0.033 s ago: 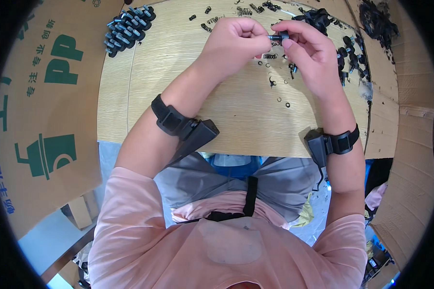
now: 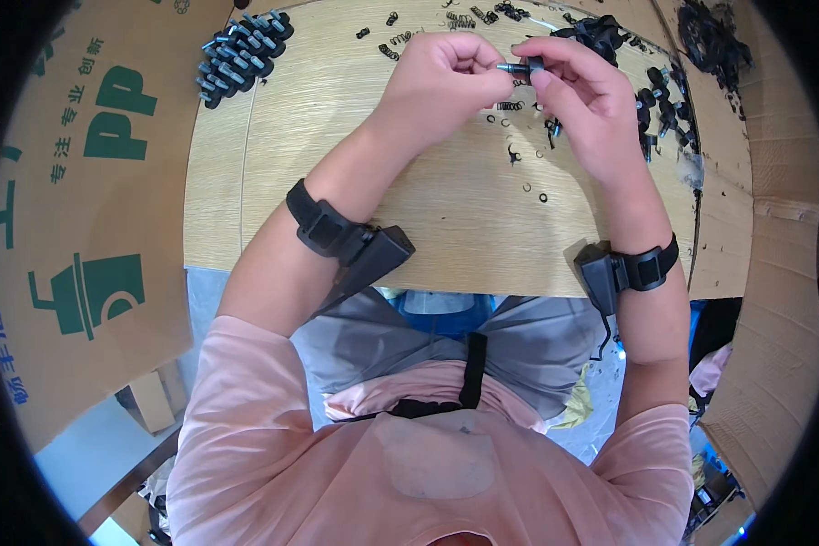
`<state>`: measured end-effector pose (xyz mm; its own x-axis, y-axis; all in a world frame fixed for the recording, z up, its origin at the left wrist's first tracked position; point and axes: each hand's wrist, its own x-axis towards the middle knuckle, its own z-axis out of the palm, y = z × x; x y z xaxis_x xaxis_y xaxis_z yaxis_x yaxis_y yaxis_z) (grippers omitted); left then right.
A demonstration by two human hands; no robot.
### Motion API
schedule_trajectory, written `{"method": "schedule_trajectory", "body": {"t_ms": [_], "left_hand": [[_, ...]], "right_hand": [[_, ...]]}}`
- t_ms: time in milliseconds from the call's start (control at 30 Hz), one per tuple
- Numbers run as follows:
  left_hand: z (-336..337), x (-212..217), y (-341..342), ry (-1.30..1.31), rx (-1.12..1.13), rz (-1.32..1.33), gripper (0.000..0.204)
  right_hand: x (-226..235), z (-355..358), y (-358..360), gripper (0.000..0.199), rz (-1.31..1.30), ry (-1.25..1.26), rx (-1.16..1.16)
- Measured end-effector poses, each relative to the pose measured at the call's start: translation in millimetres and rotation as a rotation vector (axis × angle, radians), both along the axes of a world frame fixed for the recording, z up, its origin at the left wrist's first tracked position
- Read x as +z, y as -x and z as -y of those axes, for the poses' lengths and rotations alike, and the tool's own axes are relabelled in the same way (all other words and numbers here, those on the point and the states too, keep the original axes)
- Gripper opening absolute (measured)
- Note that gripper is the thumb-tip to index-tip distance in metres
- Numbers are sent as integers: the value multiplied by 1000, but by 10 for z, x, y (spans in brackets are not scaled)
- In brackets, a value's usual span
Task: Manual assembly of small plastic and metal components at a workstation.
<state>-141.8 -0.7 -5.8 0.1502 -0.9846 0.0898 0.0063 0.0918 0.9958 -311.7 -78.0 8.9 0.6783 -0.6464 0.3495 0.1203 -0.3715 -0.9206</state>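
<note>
My left hand (image 2: 446,77) and my right hand (image 2: 587,100) meet above the far part of a light wooden table (image 2: 428,209). Between the fingertips is a small silver pin (image 2: 505,67), pinched by the left fingers. Its other end sits in a small black part (image 2: 535,63) held by my right thumb and fingers. Just beneath the hands, small springs (image 2: 510,106) and black rings (image 2: 543,197) lie loose on the wood. Each wrist wears a black strap with a black device.
A heap of finished black and silver pieces (image 2: 243,53) lies at the table's far left. Loose black parts (image 2: 657,105) spread along the right side, with a dark pile (image 2: 714,41) on cardboard beyond. Printed cardboard walls stand left (image 2: 91,182) and right (image 2: 773,273).
</note>
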Motion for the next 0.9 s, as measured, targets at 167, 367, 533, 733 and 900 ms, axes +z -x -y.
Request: {"method": "schedule_trajectory", "body": {"t_ms": [167,367,533,733,900], "left_hand": [[8,11,13,34,33,16,6],[-5,65,68,144,7,-30,6],[27,72,69,113,123,-72,14],[50,39,40,130,103,6,24],[55,42,34,81,-28,-55,36]], "right_hand": [[3,-18,-15,20,34,-29,2],[10,40,6,22,75,-200,60],[-12,64,31,24,46,-196,50],[-35,79,28,23,59,-113,-18],[-25,47,-5,22,96,-55,23]]}}
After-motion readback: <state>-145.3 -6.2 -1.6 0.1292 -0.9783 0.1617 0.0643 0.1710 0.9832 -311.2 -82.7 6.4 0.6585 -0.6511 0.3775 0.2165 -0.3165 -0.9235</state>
